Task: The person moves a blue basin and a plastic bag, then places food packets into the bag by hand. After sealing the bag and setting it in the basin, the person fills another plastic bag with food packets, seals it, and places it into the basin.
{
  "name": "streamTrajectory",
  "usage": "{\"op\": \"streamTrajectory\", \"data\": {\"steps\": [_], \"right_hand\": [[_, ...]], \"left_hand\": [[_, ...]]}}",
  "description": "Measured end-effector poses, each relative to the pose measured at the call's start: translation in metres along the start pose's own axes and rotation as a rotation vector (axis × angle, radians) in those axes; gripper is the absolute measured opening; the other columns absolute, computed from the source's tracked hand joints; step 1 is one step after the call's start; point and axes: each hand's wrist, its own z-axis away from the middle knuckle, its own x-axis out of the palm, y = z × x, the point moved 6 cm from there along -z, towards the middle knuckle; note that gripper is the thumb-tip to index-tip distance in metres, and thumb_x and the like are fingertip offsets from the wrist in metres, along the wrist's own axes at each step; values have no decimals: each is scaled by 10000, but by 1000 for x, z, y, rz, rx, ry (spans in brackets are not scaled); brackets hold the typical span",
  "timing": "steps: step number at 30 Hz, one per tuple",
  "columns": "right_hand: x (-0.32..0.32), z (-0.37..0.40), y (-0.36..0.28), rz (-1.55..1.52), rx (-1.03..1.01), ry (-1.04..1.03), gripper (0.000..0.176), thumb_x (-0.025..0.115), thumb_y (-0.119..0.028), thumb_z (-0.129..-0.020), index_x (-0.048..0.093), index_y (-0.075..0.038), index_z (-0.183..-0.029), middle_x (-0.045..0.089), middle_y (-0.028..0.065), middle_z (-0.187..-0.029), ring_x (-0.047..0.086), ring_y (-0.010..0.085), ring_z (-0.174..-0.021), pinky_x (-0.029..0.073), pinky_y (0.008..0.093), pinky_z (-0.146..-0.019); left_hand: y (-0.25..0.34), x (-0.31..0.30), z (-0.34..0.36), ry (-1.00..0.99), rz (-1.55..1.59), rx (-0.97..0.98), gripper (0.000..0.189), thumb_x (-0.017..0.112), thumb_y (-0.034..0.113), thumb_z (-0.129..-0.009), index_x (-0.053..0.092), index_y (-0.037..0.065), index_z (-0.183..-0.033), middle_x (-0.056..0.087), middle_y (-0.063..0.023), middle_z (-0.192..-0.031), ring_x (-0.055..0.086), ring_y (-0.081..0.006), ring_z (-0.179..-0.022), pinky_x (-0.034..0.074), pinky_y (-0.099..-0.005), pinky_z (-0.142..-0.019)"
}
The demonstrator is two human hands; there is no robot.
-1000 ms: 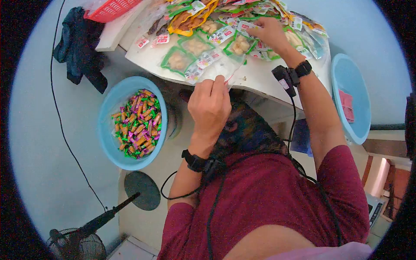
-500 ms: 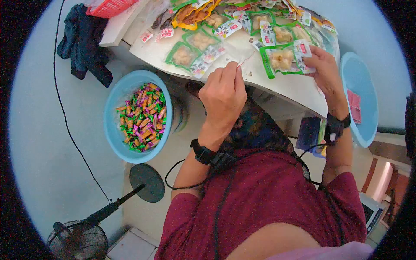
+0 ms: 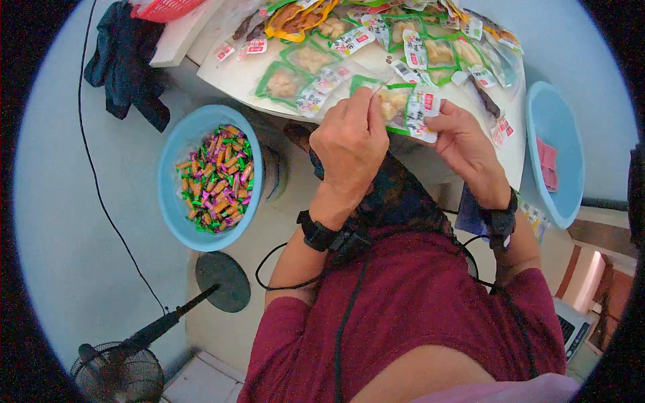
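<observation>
Both hands meet over the near edge of the white table [image 3: 232,72], holding one green-edged snack packet [image 3: 398,106] up between them, just above the tabletop and in front of the person's chest. The left hand [image 3: 349,138] has its fingers drawn together in a pinch on the packet's left corner; a bit of clear film lies right by those fingertips, and I cannot tell whether it is pinched too. The right hand [image 3: 463,144] grips the packet's right end (the end with the red-and-white label), thumb on top and fingers curled beneath. Behind the packet, many similar packets [image 3: 295,70] lie spread over the table. To the left, below the table edge, a blue basin [image 3: 169,161] holds wrapped sweets [image 3: 215,178] in green, orange and purple. A second blue basin [image 3: 561,114] stands to the right, and a dark cloth [image 3: 124,64] lies on the floor at far left
</observation>
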Motion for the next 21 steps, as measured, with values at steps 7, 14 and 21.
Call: {"op": "streamTrajectory", "data": {"steps": [7,14,21], "right_hand": [[37,-41,30,-9,-7,-142,247,533,36,-844,525,39,-1090,602,151,-1075,621,255,-968,522,374,-866],[74,-62,48,496,-305,-449,202,501,-71,-908,531,-4,-1097,594,89,-1032,596,231,-893,509,324,-803],[92,-46,58,627,-256,-350,375,441,-198,-1005,405,-18,-1333,511,93,-1263,507,183,-1135,400,300,-1014]], "left_hand": [[-4,-6,1,41,60,-17,119,664,121,-833,654,63,-936,646,-111,-746,638,-289,-657,503,-381,-571],[-14,-14,-1,50,130,-118,161,667,118,-835,693,27,-965,699,-155,-888,687,-300,-765,542,-361,-683],[-24,-18,3,47,252,-138,141,650,63,-819,690,25,-949,699,-156,-904,687,-309,-803,541,-357,-716]]}}
